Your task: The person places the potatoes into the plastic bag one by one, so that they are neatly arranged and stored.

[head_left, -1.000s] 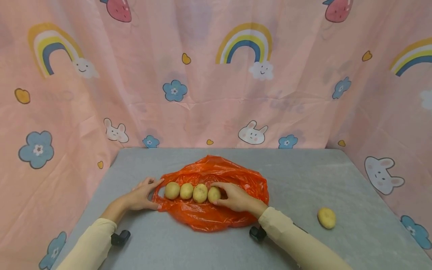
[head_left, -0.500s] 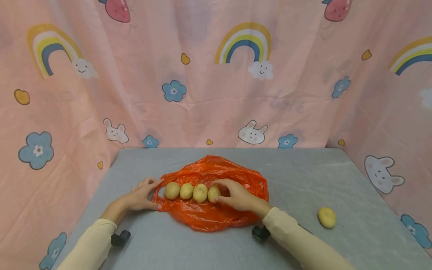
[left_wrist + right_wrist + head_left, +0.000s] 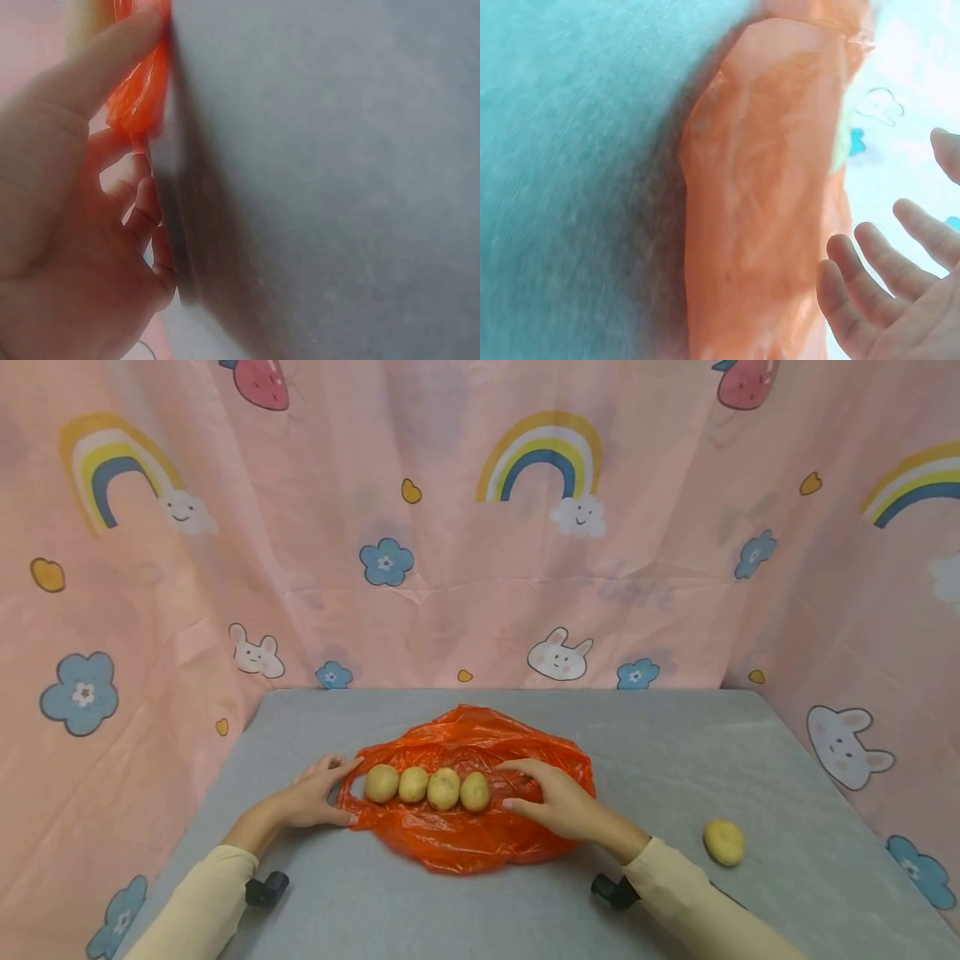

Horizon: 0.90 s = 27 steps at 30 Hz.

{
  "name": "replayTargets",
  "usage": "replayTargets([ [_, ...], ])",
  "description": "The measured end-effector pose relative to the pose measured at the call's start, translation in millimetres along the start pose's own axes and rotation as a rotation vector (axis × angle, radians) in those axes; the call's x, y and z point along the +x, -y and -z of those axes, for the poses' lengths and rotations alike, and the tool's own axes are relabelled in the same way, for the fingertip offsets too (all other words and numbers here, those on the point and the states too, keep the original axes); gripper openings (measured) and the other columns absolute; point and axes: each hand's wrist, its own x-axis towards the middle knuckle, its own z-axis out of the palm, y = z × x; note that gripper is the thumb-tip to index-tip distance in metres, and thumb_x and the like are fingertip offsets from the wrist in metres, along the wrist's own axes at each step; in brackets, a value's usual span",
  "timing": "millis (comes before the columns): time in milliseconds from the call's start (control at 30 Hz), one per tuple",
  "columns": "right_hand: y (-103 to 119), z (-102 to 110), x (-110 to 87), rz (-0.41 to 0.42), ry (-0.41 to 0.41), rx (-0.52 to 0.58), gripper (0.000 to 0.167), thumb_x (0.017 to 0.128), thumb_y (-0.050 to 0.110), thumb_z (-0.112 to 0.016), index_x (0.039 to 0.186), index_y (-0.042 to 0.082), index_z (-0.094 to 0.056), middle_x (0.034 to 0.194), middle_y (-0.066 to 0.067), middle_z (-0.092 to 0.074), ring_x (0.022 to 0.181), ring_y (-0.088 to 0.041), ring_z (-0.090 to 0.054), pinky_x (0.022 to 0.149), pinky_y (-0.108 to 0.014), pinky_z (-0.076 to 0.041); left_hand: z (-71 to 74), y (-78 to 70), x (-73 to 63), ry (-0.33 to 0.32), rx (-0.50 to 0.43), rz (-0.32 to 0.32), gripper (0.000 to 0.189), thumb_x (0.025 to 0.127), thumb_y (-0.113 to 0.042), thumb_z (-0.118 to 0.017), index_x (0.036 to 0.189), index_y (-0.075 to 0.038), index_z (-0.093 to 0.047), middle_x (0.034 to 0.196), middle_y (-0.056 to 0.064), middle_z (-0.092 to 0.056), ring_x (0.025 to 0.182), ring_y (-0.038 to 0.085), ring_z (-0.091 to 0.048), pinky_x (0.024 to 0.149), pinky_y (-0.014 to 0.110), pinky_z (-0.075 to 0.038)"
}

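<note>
Several potatoes [image 3: 443, 789] lie in a row on a spread orange-red plastic bag [image 3: 450, 852] in the head view. The left hand [image 3: 309, 795] rests at the bag's left end, thumb and forefinger spread apart and touching its edge near the handle hole. In the left wrist view the thumb of that hand [image 3: 82, 195] lies against the orange plastic. Over the right part of the bag is the right hand [image 3: 566, 802], a small gap away from the rightmost potato. Its fingers are spread with nothing between them, as the right wrist view also shows for the hand [image 3: 907, 300].
One more potato [image 3: 724, 842] lies apart on the grey table [image 3: 645, 735], right of the bag. A pink patterned curtain [image 3: 465, 610] hangs behind the table and along both sides. Black wrist devices [image 3: 615, 892] sit at both sleeves.
The right hand has let go of the rightmost potato and drawn back to the right. The left hand, the bag and the potatoes stay in place.
</note>
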Motion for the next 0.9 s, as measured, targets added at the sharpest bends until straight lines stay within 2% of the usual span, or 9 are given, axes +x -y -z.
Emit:
replayTargets([
  [167,-4,10,-12.8,0.021,-0.04,0.003,0.052,0.094,0.027,-0.071,0.141,0.012,-0.056,0.143,-0.012,-0.058,0.127,-0.038,-0.055,0.102,-0.06,-0.049,-0.4,1.4,0.2,0.005,0.008,0.002,0.096,0.079,-0.04,-0.083,0.158,-0.011,-0.036,0.147,0.021,-0.036,0.131,0.043,-0.036,0.106,0.073,-0.028],
  [367,-15,25,-30.7,0.01,-0.093,0.038,0.051,0.095,0.027,-0.071,0.14,0.009,-0.056,0.133,-0.019,-0.06,0.115,-0.037,-0.057,0.09,-0.051,-0.054,-0.6,1.1,0.4,0.006,0.008,0.001,0.097,0.079,-0.038,-0.083,0.158,-0.01,-0.034,0.152,0.025,-0.033,0.137,0.049,-0.033,0.108,0.078,-0.022],
  [767,-24,56,-66.0,0.019,-0.213,-0.035,0.046,0.096,0.02,-0.069,0.138,0.004,-0.058,0.133,-0.017,-0.064,0.111,-0.032,-0.06,0.088,-0.043,-0.053,-0.8,2.4,0.4,0.006,0.007,0.001,0.096,0.079,-0.037,-0.084,0.158,-0.01,-0.036,0.147,0.02,-0.036,0.132,0.043,-0.036,0.107,0.074,-0.027],
  [900,-26,68,-77.9,-0.02,-0.238,-0.094,0.047,0.096,0.024,-0.069,0.139,0.006,-0.058,0.136,-0.017,-0.063,0.113,-0.03,-0.06,0.088,-0.042,-0.054,-1.7,3.2,0.6,0.003,0.004,0.001,0.096,0.079,-0.037,-0.083,0.158,-0.01,-0.035,0.149,0.021,-0.035,0.134,0.044,-0.035,0.107,0.075,-0.026],
])
